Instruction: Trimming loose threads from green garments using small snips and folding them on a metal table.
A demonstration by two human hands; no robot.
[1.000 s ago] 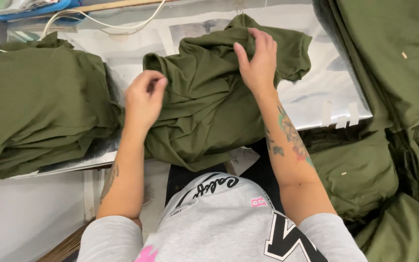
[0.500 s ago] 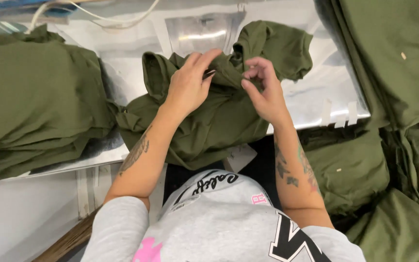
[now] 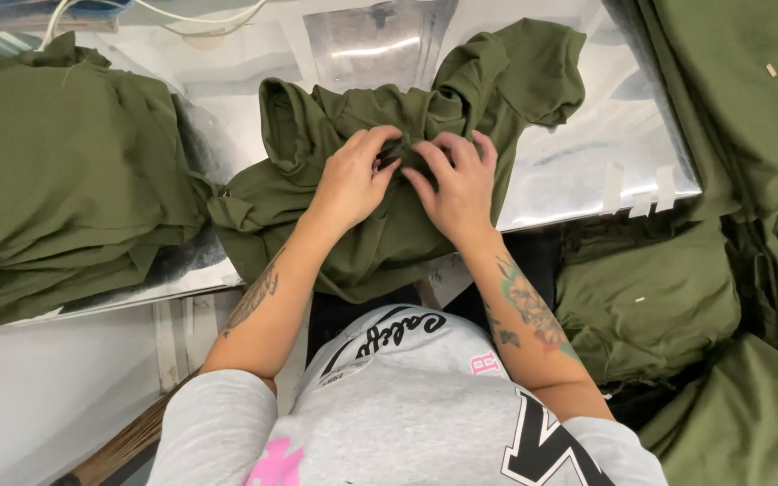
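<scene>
An olive green T-shirt (image 3: 335, 243) lies crumpled on a shiny metal work surface (image 3: 578, 162) in front of me. My left hand (image 3: 353, 175) and my right hand (image 3: 456, 180) are side by side on the middle of the shirt, fingers pinching a bunched fold of its fabric between them. One sleeve of the shirt (image 3: 533, 67) sticks out toward the far right. My forearms reach in from below, above my grey top.
A stack of folded olive green shirts (image 3: 56, 180) lies at the left. More olive green garments (image 3: 731, 108) are piled at the right and lower right (image 3: 650, 297). White cables (image 3: 200, 13) run along the far edge. Two tape strips (image 3: 637, 189) mark the metal surface.
My hands have come together at the shirt's middle, both now pinching the same bunch of fabric. The shirt has been gathered and shifted slightly toward me.
</scene>
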